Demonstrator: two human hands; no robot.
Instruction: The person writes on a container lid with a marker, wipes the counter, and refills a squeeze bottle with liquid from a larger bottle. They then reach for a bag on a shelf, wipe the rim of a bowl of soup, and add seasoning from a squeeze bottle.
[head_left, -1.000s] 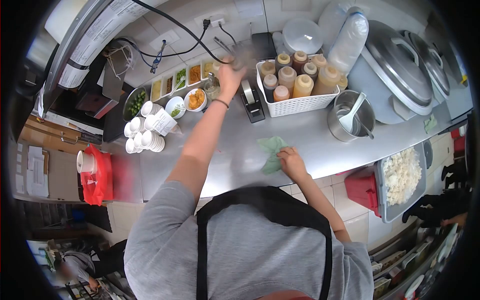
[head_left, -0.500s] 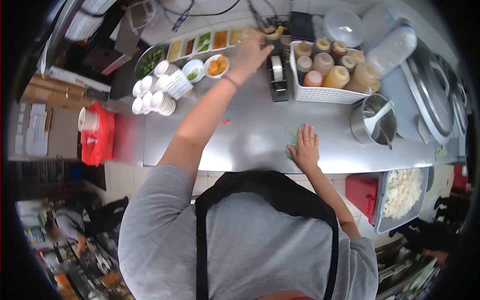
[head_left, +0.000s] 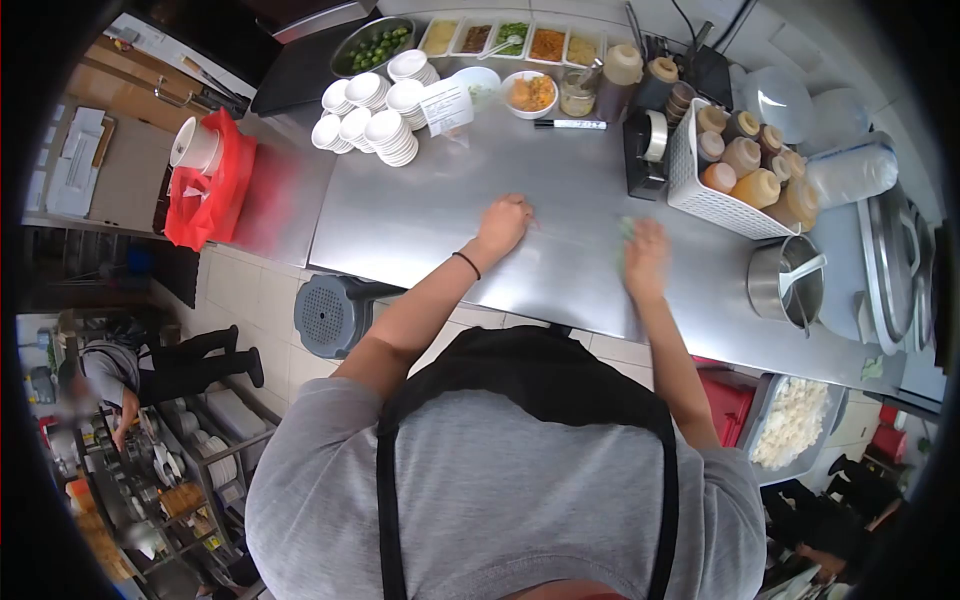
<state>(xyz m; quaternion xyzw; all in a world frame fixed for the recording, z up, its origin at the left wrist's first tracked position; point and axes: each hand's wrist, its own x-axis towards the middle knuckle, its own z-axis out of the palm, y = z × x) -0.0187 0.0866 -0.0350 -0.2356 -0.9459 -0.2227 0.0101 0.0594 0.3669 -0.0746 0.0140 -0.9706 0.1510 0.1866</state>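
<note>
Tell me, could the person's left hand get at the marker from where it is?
Probably yes: the left hand is at the counter, and only bare steel shows between it and the marker, which lies in front of the small jar.

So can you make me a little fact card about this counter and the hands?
Left hand: fingers curled, at the metal counter; can't tell if it holds anything
Right hand: blurry, at a green cloth
Paper cups: white, in stacks
Bottles: in a white basket
Metal pot: white spoon inside
</note>
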